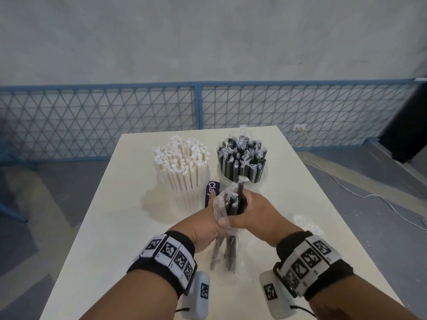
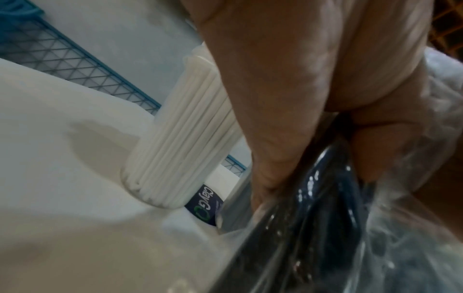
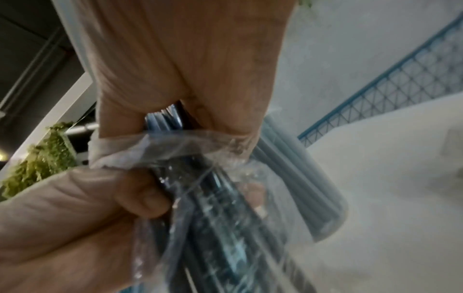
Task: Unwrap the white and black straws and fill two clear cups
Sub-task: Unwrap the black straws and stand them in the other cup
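Observation:
Two clear cups stand at the far middle of the table: the left cup is packed with white straws, the right cup with black straws that still carry clear film at their tips. In front of them both hands hold one bundle of black straws in a clear plastic wrapper. My left hand pinches the wrapper at the bundle's left side. My right hand grips the straws themselves. The wrist views show the same bundle from close up.
A purple labelled pack lies between the cups. Crumpled clear film lies on the table to my right. A blue mesh fence runs behind the table, and a white cable trails over the floor at the right.

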The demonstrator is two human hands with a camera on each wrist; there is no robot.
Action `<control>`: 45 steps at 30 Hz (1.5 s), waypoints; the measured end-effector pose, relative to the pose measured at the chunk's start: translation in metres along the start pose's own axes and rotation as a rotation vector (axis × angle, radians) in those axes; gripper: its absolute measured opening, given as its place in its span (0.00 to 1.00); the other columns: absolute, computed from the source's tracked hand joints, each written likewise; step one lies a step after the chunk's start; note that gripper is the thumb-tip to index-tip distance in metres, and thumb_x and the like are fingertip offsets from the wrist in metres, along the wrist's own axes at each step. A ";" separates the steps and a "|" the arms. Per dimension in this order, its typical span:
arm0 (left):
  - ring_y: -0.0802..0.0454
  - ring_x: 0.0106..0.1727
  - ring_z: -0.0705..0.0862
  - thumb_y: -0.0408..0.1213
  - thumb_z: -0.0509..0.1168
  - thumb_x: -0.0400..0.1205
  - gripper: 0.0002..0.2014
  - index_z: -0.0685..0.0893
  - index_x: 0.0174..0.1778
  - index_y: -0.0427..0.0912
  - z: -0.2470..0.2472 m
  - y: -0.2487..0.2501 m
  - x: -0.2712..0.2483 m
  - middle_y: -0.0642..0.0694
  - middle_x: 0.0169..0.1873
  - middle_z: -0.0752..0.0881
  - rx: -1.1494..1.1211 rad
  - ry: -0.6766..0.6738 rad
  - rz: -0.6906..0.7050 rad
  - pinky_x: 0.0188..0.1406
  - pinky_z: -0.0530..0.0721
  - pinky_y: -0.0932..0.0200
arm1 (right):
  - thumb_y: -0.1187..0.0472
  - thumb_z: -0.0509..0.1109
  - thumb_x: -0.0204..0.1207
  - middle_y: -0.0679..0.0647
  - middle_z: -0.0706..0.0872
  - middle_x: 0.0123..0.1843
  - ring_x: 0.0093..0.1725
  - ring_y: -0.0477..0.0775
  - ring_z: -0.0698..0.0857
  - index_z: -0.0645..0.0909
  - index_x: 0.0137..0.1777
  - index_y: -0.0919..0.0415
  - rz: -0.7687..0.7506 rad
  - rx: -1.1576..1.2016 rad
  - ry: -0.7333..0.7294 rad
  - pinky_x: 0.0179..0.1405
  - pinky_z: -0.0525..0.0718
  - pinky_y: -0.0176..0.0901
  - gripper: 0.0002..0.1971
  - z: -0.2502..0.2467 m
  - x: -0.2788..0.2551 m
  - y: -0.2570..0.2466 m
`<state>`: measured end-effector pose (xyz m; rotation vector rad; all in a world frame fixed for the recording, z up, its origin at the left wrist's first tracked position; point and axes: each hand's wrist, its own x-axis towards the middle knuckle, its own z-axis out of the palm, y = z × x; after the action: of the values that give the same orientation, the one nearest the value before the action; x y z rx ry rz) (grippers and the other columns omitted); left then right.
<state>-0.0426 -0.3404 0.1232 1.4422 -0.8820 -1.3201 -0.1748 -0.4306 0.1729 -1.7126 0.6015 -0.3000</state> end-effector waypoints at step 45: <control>0.52 0.31 0.77 0.35 0.67 0.86 0.09 0.85 0.43 0.34 0.045 0.067 0.002 0.40 0.26 0.80 -1.119 0.329 -0.369 0.10 0.79 0.67 | 0.76 0.71 0.71 0.37 0.79 0.60 0.38 0.59 0.83 0.53 0.83 0.49 -0.624 0.183 0.753 0.45 0.91 0.60 0.46 -0.037 0.007 -0.112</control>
<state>-0.0801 -0.3689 0.1888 0.8553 0.3713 -1.4103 -0.1619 -0.4508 0.2888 -1.5435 0.5267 -1.4385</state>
